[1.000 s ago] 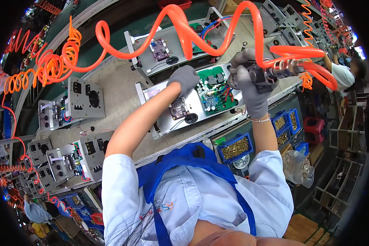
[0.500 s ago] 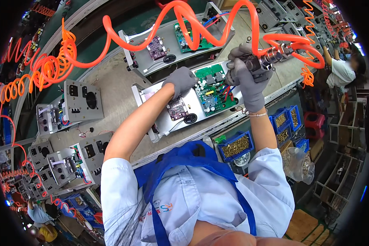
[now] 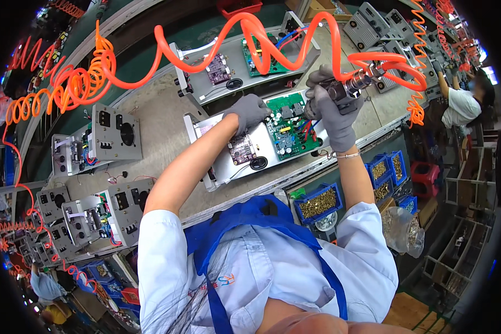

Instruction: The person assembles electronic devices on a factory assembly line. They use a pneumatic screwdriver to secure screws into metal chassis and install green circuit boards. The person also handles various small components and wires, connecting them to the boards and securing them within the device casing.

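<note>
A metal chassis plate (image 3: 217, 170) lies before me, carrying a green circuit board (image 3: 293, 146) and a smaller purple circuit board (image 3: 241, 149). My gloved left hand (image 3: 247, 113) rests over the plate, its fingers curled closed at the green board's left edge; what they pinch, if anything, is hidden. In my gloved right hand (image 3: 335, 114), the fingers wrap round a dark air screwdriver (image 3: 339, 93) over the green board's right side. The tool's tip is hidden behind the hand. An orange coiled air hose (image 3: 250, 25) runs from its end.
Behind the plate stands a second chassis (image 3: 222, 92) with similar boards. Several grey chassis (image 3: 116, 133) stand at the left. Blue bins (image 3: 318, 202) of brass-coloured fasteners sit below the bench edge. A person (image 3: 463, 103) is at the far right.
The orange hose loops and the screwdriver's hose end have shifted slightly. The view has moved a little; both hands keep nearly the same places on the plate.
</note>
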A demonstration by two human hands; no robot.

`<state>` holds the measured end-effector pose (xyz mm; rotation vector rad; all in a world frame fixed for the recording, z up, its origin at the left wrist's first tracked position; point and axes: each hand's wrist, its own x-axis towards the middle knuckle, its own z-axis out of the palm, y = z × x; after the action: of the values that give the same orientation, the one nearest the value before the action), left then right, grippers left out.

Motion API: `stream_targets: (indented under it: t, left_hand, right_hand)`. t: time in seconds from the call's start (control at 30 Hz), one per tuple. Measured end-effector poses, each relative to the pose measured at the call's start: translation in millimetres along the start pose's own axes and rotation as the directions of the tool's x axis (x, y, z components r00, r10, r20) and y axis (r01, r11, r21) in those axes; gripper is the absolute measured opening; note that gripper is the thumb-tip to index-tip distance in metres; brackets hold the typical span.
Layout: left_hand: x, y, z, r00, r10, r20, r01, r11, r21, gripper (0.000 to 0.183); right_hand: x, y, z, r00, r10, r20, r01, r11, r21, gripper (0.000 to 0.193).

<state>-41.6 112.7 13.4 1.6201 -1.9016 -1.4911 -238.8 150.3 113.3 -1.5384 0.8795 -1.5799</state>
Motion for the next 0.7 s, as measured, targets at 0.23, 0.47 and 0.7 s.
stream_targets:
  t: [0.23, 0.47, 0.7]
  left_hand:
    - [-9, 18, -28, 1.0, 0.011, -0.025, -0.028, 0.418, -0.908, 0.032]
    - [-15, 21, -41, 0.996, -0.023, -0.087, -0.074, 0.341, -0.937, 0.035]
    - [-11, 15, -42, 0.991, 0.008, -0.134, -0.134, 0.027, -0.991, 0.032]
  right_hand:
    - [47, -66, 11, 0.981, -0.009, -0.195, 0.066, 0.954, 0.292, 0.035]
    - [79, -58, 29, 0.936, -0.136, -0.325, 0.255, 0.898, 0.358, 0.036]
    - [77, -35, 42, 0.938, -0.135, -0.318, 0.264, 0.875, 0.406, 0.037]
